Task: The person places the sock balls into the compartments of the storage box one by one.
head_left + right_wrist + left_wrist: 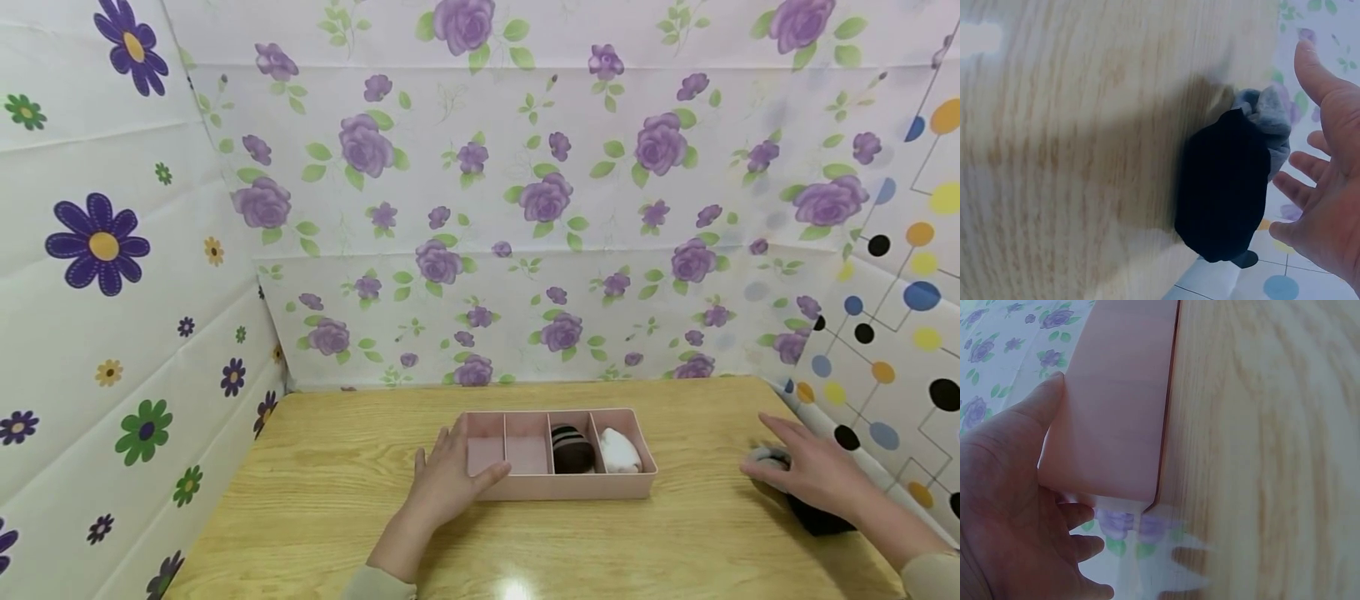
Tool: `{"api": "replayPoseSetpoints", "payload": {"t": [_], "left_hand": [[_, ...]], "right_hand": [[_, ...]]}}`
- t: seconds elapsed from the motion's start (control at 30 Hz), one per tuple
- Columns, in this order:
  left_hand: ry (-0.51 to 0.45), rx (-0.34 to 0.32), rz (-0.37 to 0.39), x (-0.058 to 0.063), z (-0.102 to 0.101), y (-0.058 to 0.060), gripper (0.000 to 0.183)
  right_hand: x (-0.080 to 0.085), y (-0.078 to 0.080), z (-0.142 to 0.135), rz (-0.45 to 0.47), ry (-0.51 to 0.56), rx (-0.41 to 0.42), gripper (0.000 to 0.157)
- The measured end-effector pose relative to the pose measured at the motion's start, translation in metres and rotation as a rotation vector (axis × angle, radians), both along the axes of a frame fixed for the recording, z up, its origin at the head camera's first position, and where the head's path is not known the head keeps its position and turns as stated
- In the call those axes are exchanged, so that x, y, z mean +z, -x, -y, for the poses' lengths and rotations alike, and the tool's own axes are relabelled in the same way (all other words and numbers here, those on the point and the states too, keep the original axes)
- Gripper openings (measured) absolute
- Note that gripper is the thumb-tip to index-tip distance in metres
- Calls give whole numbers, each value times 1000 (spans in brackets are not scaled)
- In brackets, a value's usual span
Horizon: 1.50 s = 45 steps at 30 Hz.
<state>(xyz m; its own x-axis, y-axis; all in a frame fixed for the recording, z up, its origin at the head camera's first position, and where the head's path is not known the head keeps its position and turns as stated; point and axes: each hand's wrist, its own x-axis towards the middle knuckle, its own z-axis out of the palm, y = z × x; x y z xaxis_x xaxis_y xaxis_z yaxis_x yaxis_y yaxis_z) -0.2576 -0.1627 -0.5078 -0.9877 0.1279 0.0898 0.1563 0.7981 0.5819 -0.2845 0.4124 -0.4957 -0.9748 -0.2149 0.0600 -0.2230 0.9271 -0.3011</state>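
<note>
Left hand: fingers loosely spread, touching pink box at left end | right hand: fingers wide apart, holding nothing, beside grey sock and black sock

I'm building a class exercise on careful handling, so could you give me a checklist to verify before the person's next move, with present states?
1. Pink box steadied: ok; the left hand touches its left end.
2. Space available: ok; the two leftmost compartments hold nothing.
3. Filled compartments tidy: ok; the striped bundle and white bundle sit in separate ones.
4. Right hand gripping: not ok; its fingers are open beside the gray bundle.
5. Gray bundle separate from the black bundle: cannot tell; they overlap in the right wrist view.
</note>
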Motion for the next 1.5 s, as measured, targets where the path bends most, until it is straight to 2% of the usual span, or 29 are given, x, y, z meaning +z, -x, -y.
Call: {"api": "replayPoseSetpoints", "payload": {"t": [0.33,0.77,1.07,1.5], "left_hand": [[-14,6,-1,1,0,-2,117],[-19,-3,-1,2,1,-1,120],[-12,4,2,0,-1,-1,116],[-11,7,1,1,-1,-1,117]], "right_hand": [[-7,1,-4,2,-53,-20,104],[-22,3,-9,13,-45,-30,112],[-27,5,-10,19,-42,-50,105],[-20,2,-13,90,-14,-113,102]]}}
